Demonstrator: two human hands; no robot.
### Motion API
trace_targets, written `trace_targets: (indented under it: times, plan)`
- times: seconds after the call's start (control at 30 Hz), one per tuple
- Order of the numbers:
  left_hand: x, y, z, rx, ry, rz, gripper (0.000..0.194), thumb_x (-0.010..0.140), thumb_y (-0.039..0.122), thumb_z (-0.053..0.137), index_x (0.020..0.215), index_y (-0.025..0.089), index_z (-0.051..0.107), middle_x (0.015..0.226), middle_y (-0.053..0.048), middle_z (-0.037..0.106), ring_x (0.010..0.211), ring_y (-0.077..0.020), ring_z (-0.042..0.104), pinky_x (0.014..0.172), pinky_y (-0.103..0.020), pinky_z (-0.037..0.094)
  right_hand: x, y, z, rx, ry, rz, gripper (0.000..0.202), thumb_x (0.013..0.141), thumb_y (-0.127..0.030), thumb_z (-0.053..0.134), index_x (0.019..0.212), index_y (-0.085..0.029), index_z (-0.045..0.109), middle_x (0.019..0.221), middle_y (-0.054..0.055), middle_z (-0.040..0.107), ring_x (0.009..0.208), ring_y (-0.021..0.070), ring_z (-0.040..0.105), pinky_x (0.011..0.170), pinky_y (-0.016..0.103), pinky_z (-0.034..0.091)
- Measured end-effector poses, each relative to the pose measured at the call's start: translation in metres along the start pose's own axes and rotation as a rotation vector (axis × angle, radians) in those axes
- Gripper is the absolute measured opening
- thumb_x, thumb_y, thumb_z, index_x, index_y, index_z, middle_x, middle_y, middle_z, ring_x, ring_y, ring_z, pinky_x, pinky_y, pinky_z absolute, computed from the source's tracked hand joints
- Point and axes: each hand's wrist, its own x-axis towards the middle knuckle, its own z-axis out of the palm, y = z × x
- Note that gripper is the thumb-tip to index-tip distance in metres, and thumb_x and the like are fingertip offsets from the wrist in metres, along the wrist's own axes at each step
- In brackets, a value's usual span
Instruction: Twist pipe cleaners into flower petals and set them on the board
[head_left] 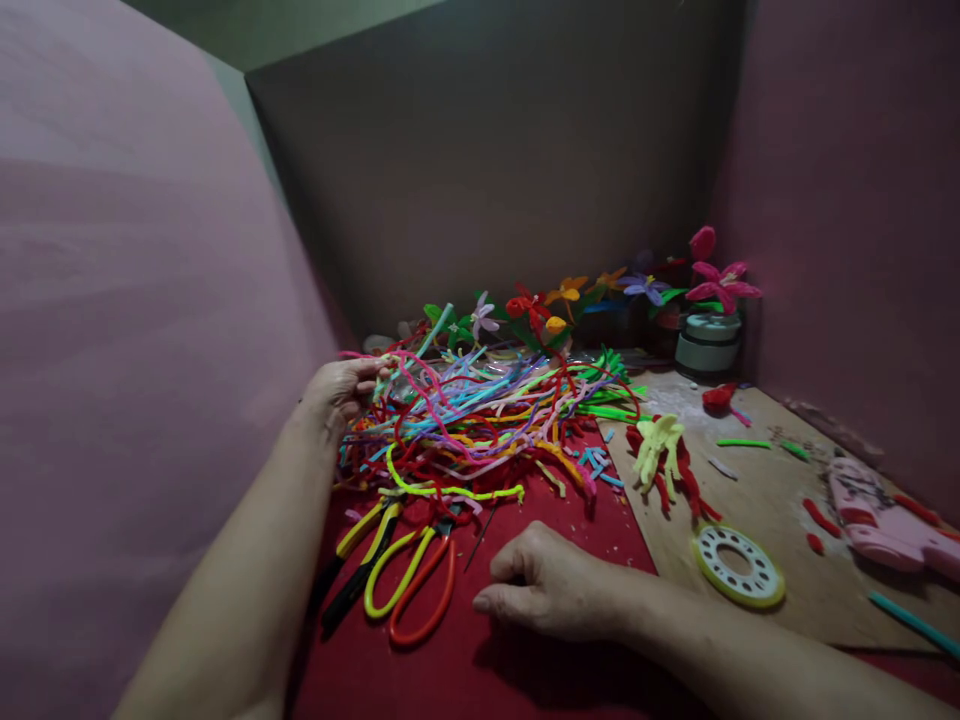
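My left hand [347, 392] is at the left end of a big tangled pile of coloured pipe cleaners [480, 410], its fingers closed on a pink pipe cleaner [427, 372]. My right hand [536, 583] rests low over the red cloth [555, 675], fingers curled in, with nothing visible in them. Between the hands lie scissors with a yellow and a red handle loop [424, 625] and pliers with yellow and black handles [364, 560]. A bright yellow pipe cleaner [465, 493] runs along the pile's front edge.
Fuzzy flowers [532, 308] line the back, beside a grey-green jar [707, 345] with a pink flower. On the brown board [675, 560] at right are a tape roll [739, 567], pale yellow pieces [660, 450], red scraps and a pink glue gun [877, 525]. Walls close both sides.
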Motion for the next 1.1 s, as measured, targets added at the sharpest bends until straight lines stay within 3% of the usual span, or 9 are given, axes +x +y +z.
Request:
trace_targets:
  times: [0.13, 0.27, 0.37, 0.57, 0.67, 0.77, 0.93, 1.1]
  plan:
    - [0.004, 0.003, 0.002, 0.246, 0.004, 0.084, 0.019, 0.047, 0.012, 0.069, 0.066, 0.011, 0.065, 0.052, 0.000, 0.059, 0.037, -0.0031, 0.035, 0.038, -0.017, 0.024, 0.000, -0.002, -0.001, -0.004, -0.004, 0.004, 0.040, 0.078, -0.038, 0.050, 0.050, -0.014, 0.034, 0.049, -0.006, 0.021, 0.046, 0.0037, 0.021, 0.041, 0.019, 0.017]
    - [0.006, 0.001, 0.004, 0.470, 0.080, 0.183, 0.013, 0.044, 0.012, 0.070, 0.054, 0.016, 0.063, 0.044, 0.003, 0.055, 0.047, -0.0101, 0.046, 0.047, -0.020, 0.031, 0.000, -0.002, -0.002, -0.004, 0.003, -0.008, 0.039, 0.078, -0.037, 0.051, 0.050, -0.014, 0.035, 0.049, -0.006, 0.021, 0.046, 0.0037, 0.022, 0.041, 0.019, 0.017]
    - [0.008, -0.001, 0.005, 0.569, 0.149, 0.264, 0.011, 0.050, 0.022, 0.069, 0.058, 0.017, 0.065, 0.046, 0.002, 0.057, 0.050, -0.0113, 0.048, 0.051, -0.021, 0.033, 0.000, -0.001, -0.001, 0.004, 0.001, -0.004, 0.039, 0.078, -0.037, 0.051, 0.050, -0.014, 0.035, 0.049, -0.006, 0.021, 0.046, 0.0033, 0.021, 0.041, 0.019, 0.016]
    - [-0.002, 0.005, 0.005, 0.729, 0.234, 0.366, 0.033, 0.065, 0.045, 0.057, 0.075, 0.015, 0.069, 0.046, 0.001, 0.056, 0.046, -0.0117, 0.047, 0.049, -0.022, 0.032, -0.002, 0.000, 0.001, 0.075, -0.002, 0.014, 0.041, 0.077, -0.036, 0.053, 0.048, -0.014, 0.032, 0.048, -0.006, 0.021, 0.045, 0.0028, 0.020, 0.040, 0.019, 0.015]
    - [-0.031, 0.001, 0.011, 1.060, 0.231, 0.435, 0.036, 0.071, 0.047, 0.051, 0.071, 0.016, 0.070, 0.049, -0.002, 0.060, 0.051, -0.0143, 0.052, 0.049, -0.023, 0.032, 0.000, -0.002, 0.000, 0.216, 0.022, 0.060, 0.039, 0.077, -0.036, 0.053, 0.049, -0.014, 0.038, 0.046, -0.006, 0.026, 0.043, 0.0027, 0.023, 0.039, 0.018, 0.017]
    - [-0.073, -0.016, 0.025, 1.270, 0.168, 0.514, 0.033, 0.079, 0.039, 0.043, 0.076, 0.019, 0.069, 0.061, -0.004, 0.066, 0.061, -0.0160, 0.058, 0.055, -0.024, 0.034, 0.007, -0.007, -0.004, 0.496, 0.132, 0.155, 0.033, 0.079, -0.040, 0.049, 0.062, -0.012, 0.054, 0.046, -0.005, 0.040, 0.038, 0.0039, 0.031, 0.037, 0.018, 0.022]
    - [-0.139, -0.054, 0.052, 1.268, 0.015, 0.738, 0.026, 0.085, 0.029, 0.039, 0.086, 0.023, 0.064, 0.068, -0.004, 0.066, 0.060, -0.0162, 0.057, 0.059, -0.027, 0.038, 0.026, -0.019, -0.015, 1.006, 0.375, 0.132, 0.033, 0.074, -0.042, 0.057, 0.087, -0.012, 0.057, 0.070, 0.003, 0.057, 0.049, 0.0072, 0.048, 0.046, 0.021, 0.040]
    - [-0.182, -0.063, 0.071, 1.327, -0.199, 0.957, 0.021, 0.085, 0.021, 0.037, 0.086, 0.018, 0.058, 0.070, -0.008, 0.063, 0.061, -0.0210, 0.055, 0.062, -0.037, 0.042, 0.035, -0.029, -0.015, 1.025, 0.462, 0.179, 0.018, 0.068, -0.028, 0.062, 0.068, -0.011, 0.057, 0.058, -0.002, 0.052, 0.047, 0.0051, 0.044, 0.046, 0.018, 0.037]
